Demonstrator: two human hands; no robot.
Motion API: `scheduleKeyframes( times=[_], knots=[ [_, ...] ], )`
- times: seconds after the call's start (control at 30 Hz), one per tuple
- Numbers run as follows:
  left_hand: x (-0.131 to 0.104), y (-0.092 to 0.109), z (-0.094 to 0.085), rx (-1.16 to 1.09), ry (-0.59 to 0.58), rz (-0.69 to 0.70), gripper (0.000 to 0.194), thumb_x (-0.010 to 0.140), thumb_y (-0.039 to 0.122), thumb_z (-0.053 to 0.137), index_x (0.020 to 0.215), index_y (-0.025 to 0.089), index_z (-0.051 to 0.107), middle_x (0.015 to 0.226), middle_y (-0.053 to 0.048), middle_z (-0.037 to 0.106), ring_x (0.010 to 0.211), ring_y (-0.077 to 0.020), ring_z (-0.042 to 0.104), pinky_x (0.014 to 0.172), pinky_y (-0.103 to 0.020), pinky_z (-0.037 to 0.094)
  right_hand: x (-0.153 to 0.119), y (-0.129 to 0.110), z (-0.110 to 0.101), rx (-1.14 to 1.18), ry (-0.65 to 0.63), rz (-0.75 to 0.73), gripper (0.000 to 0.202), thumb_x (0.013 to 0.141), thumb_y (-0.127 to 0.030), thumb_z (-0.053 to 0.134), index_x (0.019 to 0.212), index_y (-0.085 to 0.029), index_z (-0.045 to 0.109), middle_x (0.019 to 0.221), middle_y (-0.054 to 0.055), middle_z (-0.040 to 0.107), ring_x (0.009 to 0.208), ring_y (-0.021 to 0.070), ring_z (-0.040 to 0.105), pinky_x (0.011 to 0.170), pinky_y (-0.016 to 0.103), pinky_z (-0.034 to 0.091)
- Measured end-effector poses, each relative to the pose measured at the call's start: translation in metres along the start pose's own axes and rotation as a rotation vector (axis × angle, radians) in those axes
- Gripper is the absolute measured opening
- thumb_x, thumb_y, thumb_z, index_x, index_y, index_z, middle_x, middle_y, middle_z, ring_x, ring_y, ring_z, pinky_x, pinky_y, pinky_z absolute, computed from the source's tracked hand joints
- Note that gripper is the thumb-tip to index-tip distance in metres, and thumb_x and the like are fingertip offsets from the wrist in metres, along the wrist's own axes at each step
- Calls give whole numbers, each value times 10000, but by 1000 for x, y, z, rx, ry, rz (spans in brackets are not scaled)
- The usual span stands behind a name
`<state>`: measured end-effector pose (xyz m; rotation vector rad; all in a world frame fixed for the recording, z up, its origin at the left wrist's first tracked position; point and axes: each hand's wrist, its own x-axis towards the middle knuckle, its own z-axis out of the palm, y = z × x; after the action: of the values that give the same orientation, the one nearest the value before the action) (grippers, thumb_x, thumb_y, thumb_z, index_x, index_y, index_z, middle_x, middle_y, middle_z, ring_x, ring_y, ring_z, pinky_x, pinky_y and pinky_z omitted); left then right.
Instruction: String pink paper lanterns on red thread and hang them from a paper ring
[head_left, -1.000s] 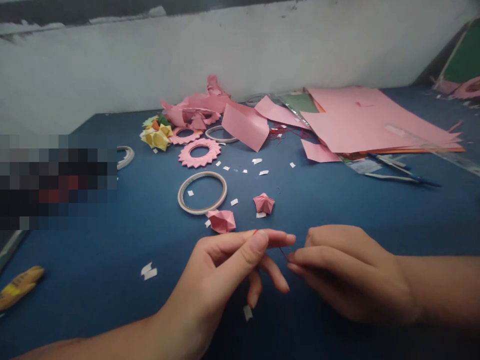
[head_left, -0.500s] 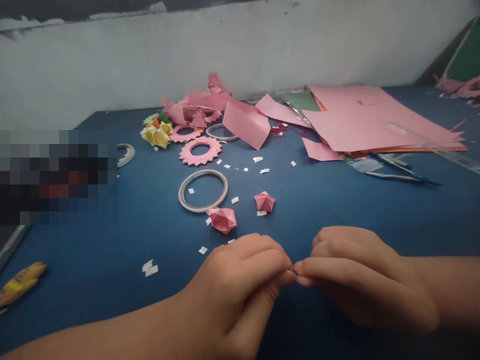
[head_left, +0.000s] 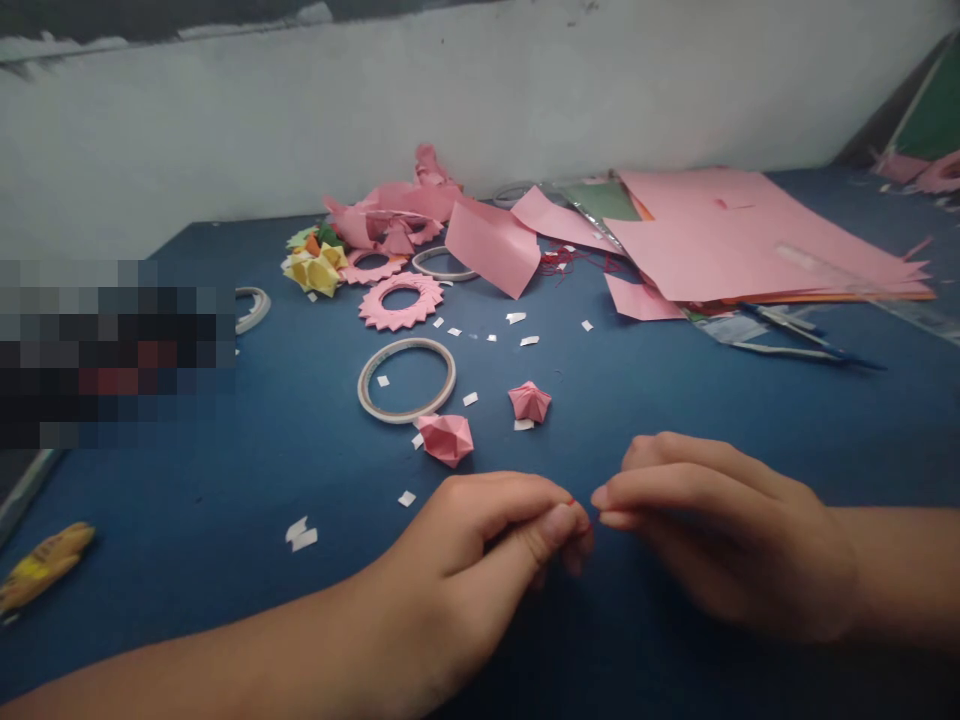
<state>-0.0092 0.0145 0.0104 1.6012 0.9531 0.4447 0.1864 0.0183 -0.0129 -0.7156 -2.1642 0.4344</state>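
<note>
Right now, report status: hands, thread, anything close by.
Left hand and right hand both pinched on red thread, fingertips nearly meeting. Folded pink paper piece just beyond left hand, apart.

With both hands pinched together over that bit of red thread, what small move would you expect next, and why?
Probably a short pull apart. The left hand and right hand meet fingertip to fingertip above the blue table, pinching a red thread of which only a speck shows; drawing it taut would expose it. Each grip looks closed.
</note>
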Motion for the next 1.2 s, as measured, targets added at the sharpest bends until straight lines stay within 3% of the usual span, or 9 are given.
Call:
scheduleKeyframes(
  times=[0.17, 0.3, 0.53, 0.77, 0.87, 1.0, 1.2],
  knots=[
    [0, 1, 0, 106, -35, 125, 270, 904, 155, 424, 667, 163, 553, 671, 16, 521, 637, -102, 503, 614, -199, 426, -1, -1, 2, -46, 15, 37, 137, 887, -107, 486, 865, -215, 569, 606, -16, 582, 518, 93, 553, 486, 179, 458],
    [-1, -4, 0, -6, -67, 137, 285, 920, 213, 437, 662, 162, 547, 749, -10, 546, 687, -113, 520, 634, -206, 440, -1, 0, 2, 103, -28, 88, 122, 899, -114, 481, 861, -182, 574, 622, -16, 561, 528, 74, 523, 476, 160, 441],
    [2, -4, -1, -133, -114, 110, 283, 914, 226, 433, 657, 171, 540, 806, -22, 557, 874, -156, 554, 818, -250, 435, -5, 1, 1, 205, -108, 82, 137, 876, -70, 467, 907, -148, 576, 690, 19, 574, 581, 84, 534, 517, 180, 456],
    [1, -6, -3, -190, -137, 75, 306, 924, 269, 426, 649, 173, 519, 806, -29, 557, 876, -165, 542, 822, -258, 424, -12, 0, 1, 94, -121, -23, 301, 796, -72, 487, 1082, -159, 524, 808, 67, 631, 694, 151, 616, 569, 243, 500],
    [1, -8, -3, -239, -151, 60, 293, 919, 275, 440, 658, 171, 524, 835, -36, 578, 904, -172, 543, 846, -262, 413, -10, 2, 3, 148, -152, -37, 271, 777, -58, 520, 1030, -157, 526, 749, 30, 588, 647, 125, 578, 552, 227, 479],
    [2, -9, -3, -288, -142, 16, 302, 922, 297, 445, 662, 163, 522, 847, -33, 571, 886, -167, 532, 830, -257, 397, -6, 5, 5, 198, -179, -3, 204, 804, -45, 517, 967, -167, 523, 740, -1, 548, 637, 91, 527, 564, 197, 458],
    [0, -8, -2, -267, -108, -23, 310, 933, 315, 441, 684, 162, 545, 791, 9, 529, 782, -117, 494, 735, -214, 373, -11, 6, 5, 80, -177, -19, 157, 882, -101, 451, 978, -186, 541, 748, 6, 576, 616, 86, 548, 549, 192, 449]
  ],
)
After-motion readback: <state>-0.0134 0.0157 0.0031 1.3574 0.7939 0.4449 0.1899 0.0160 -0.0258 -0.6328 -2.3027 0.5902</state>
